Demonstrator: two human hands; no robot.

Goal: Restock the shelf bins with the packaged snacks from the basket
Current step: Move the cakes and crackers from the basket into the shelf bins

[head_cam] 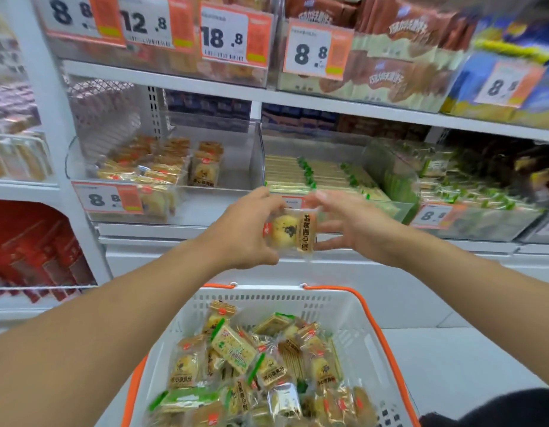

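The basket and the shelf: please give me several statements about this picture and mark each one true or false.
1. The left hand grips a pastry packet. True.
2. The basket is empty. False: many snack packets lie in it.
3. The basket has orange handles. True.
4. The left bin is filled to its top. False: only part of it holds packets.
5. The right hand is inside the basket. False: it is raised beside the held packet.

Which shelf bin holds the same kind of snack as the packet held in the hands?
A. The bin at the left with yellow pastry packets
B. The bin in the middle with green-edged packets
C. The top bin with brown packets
A: the packet shows a round yellow pastry, like the packets in the left bin.
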